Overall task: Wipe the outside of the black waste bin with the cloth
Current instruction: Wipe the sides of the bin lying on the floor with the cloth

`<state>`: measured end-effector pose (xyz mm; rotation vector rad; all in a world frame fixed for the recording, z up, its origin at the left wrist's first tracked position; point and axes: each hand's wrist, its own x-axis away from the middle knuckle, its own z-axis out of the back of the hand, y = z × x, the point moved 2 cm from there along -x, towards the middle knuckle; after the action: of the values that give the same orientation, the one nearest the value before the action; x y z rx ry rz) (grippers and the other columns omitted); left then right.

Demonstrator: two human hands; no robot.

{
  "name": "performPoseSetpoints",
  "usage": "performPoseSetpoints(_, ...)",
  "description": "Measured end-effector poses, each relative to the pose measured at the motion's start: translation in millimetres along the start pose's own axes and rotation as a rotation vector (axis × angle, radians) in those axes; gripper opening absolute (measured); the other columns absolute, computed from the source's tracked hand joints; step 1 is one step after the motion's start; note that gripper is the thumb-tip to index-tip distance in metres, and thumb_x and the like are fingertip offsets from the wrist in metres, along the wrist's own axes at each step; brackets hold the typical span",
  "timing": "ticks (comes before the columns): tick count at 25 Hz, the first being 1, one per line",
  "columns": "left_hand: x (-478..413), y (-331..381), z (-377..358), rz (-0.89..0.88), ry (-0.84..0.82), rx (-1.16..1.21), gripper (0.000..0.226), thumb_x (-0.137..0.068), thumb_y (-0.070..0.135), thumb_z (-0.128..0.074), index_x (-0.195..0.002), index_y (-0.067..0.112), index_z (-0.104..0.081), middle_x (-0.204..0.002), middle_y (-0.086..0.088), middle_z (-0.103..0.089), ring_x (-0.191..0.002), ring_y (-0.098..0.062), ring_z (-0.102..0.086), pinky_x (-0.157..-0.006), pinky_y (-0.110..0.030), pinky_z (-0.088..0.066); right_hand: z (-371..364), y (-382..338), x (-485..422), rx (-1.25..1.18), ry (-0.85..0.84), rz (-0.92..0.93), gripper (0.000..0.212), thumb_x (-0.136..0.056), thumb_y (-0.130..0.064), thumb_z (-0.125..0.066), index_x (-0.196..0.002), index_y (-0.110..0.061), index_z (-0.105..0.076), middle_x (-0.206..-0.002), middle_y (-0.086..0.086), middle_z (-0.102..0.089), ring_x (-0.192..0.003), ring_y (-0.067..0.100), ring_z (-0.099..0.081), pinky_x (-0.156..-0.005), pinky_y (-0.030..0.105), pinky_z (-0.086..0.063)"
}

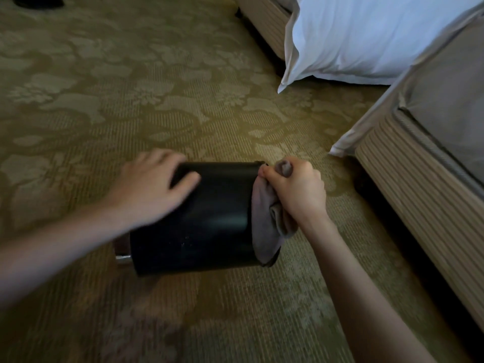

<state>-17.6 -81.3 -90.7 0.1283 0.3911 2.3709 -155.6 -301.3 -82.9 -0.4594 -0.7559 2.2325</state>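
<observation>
So the black waste bin [209, 226] is tipped on its side, right between the two hands, over the patterned carpet [157, 87]. The left hand [152, 184] lies flat on the bin's upper wall with the fingers spread and fairly straight, steadying it rather than gripping. The right hand [298, 189] is fisted tight around a bunched grey cloth [264, 226], which is pressed against the bin's end on that side.

My read is the wiping is in hand at that end or its edge, with the long side wall between the hands yet to get its pass. Next move probably calls for dragging the cloth along the wall toward the left hand, then rolling the bin so the underside comes up (the left hand would have to shift out of the way).

Stuff I can't make out:
- whether the cloth covers the bin's mouth or its base
- whether the bin rests on the carpet or is held just above it
- what the shiny metal bit [122, 258] below the left forearm is
- the side facing the floor, totally hidden
</observation>
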Motion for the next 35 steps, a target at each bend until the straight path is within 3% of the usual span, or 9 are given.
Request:
performPoseSetpoints(3,6,20,-30,-0.086,-0.007,-0.234,0.094,-0.08,0.078,-0.002,-0.149,0.02,-0.028,-0.155,-0.006,-0.03,-0.143,-0.026,-0.026,-0.117,-0.049,-0.018,-11,-6,-21,0.004,0.005,-0.009,0.032,-0.086,-0.054,-0.066,-0.076,-0.024,-0.059,-0.08,-0.005,-0.066,-0.083,0.022,-0.063,-0.074,0.036,-0.048)
performPoseSetpoints(11,-77,-4,-28,-0.084,-0.045,-0.24,0.094,-0.077,0.084,-0.003,-0.138,0.023,-0.04,-0.135,-0.006,-0.054,-0.123,-0.031,-0.049,-0.099,-0.049,-0.038,-33,-3,-48,-0.136,0.141,0.108,0.033,-0.091,-0.05,-0.065,-0.077,-0.022,-0.055,-0.071,-0.009,-0.061,-0.07,0.006,-0.06,-0.063,0.031,-0.044)
performPoseSetpoints(16,-120,-19,-26,-0.074,-0.136,-0.227,0.095,-0.071,0.089,0.0,-0.124,0.026,-0.049,-0.118,-0.001,-0.061,-0.106,-0.028,-0.057,-0.082,-0.044,-0.042,-61,39,17,-0.371,0.341,0.242,0.016,-0.098,-0.036,-0.062,-0.092,-0.021,-0.058,-0.088,0.002,-0.063,-0.08,0.017,-0.063,-0.071,0.042,-0.053)
performPoseSetpoints(20,-131,-22,-23,-0.053,-0.217,-0.201,0.091,-0.072,0.086,-0.003,-0.129,0.031,-0.047,-0.121,0.0,-0.059,-0.111,-0.028,-0.055,-0.085,-0.044,-0.039,-83,71,39,-0.416,0.35,0.323,0.009,-0.098,-0.025,-0.057,-0.105,-0.018,-0.055,-0.102,0.01,-0.059,-0.094,0.027,-0.062,-0.078,0.043,-0.054)
performPoseSetpoints(24,-122,-19,-22,-0.094,-0.171,-0.189,0.087,-0.078,0.083,-0.005,-0.128,0.029,-0.049,-0.115,0.0,-0.061,-0.106,-0.026,-0.057,-0.082,-0.043,-0.04,-68,55,37,-0.301,0.383,0.339,0.018,-0.1,-0.026,-0.059,-0.091,-0.01,-0.06,-0.094,0.003,-0.057,-0.087,0.007,-0.057,-0.072,0.025,-0.049)
performPoseSetpoints(26,-119,-21,-25,-0.116,-0.138,-0.19,0.089,-0.078,0.083,-0.004,-0.129,0.027,-0.049,-0.115,0.0,-0.062,-0.105,-0.025,-0.058,-0.079,-0.041,-0.041,-52,29,17,-0.173,0.351,0.299,0.025,-0.1,-0.036,-0.059,-0.082,-0.019,-0.053,-0.087,-0.006,-0.053,-0.075,0.002,-0.051,-0.061,0.015,-0.039)
performPoseSetpoints(28,-116,-20,-26,-0.134,-0.132,-0.186,0.095,-0.074,0.087,0.0,-0.129,0.028,-0.049,-0.117,0.0,-0.062,-0.106,-0.025,-0.058,-0.081,-0.042,-0.043,-40,4,-28,0.011,0.229,0.187,0.029,-0.098,-0.046,-0.058,-0.078,-0.026,-0.049,-0.085,-0.008,-0.054,-0.074,0.005,-0.05,-0.058,0.023,-0.035)
performPoseSetpoints(31,-119,-19,-24,-0.091,-0.178,-0.192,0.099,-0.07,0.09,0.002,-0.131,0.03,-0.047,-0.123,0.0,-0.06,-0.111,-0.027,-0.057,-0.087,-0.046,-0.045,-32,-22,-89,0.02,-0.075,-0.012,0.03,-0.092,-0.047,-0.063,-0.072,-0.027,-0.051,-0.08,-0.007,-0.062,-0.084,0.017,-0.061,-0.067,0.031,-0.039)
performPoseSetpoints(35,-126,-17,-19,0.004,-0.271,-0.214,0.092,-0.073,0.089,-0.006,-0.136,0.035,-0.044,-0.134,-0.002,-0.056,-0.12,-0.03,-0.052,-0.095,-0.049,-0.04,-37,-5,-57,-0.108,0.068,0.092,0.034,-0.094,-0.051,-0.06,-0.073,-0.027,-0.048,-0.08,-0.005,-0.061,-0.079,0.015,-0.061,-0.066,0.034,-0.043)
